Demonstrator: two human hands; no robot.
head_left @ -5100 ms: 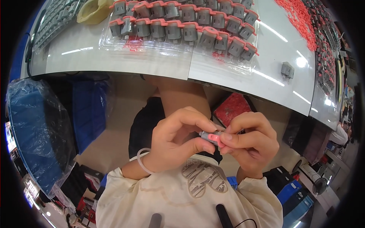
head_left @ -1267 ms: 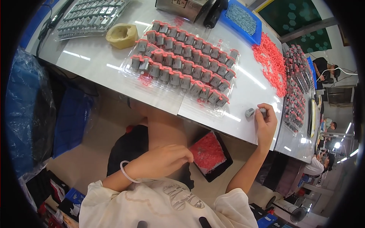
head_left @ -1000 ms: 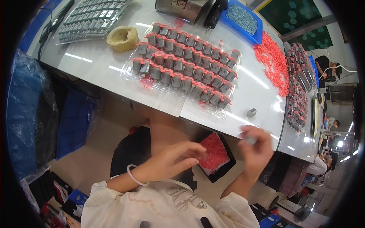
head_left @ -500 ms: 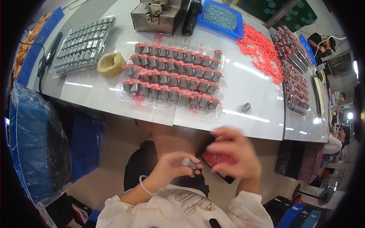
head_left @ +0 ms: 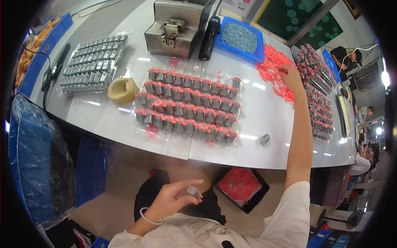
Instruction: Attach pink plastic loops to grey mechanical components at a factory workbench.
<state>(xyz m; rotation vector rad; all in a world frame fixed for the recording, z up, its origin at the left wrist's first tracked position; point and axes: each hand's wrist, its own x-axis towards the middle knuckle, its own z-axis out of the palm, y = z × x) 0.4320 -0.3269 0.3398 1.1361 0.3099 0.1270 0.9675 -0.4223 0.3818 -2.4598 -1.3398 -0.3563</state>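
While the left hand [head_left: 173, 199] holds a small grey part [head_left: 192, 191] between half-curled fingers, the right hand [head_left: 292, 78] is at one o'clock from it, over a heap of pink pieces [head_left: 271, 58], its fingers bent down; whether they grip one cannot be told. On the table [head_left: 264, 113], a loose grey block [head_left: 265, 139] lies at four o'clock from rows of pink-capped grey parts [head_left: 188, 112].

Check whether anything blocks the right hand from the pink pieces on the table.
Nothing visible does: the right hand is at the pink pieces, and the blue tray lies beside them, not between.
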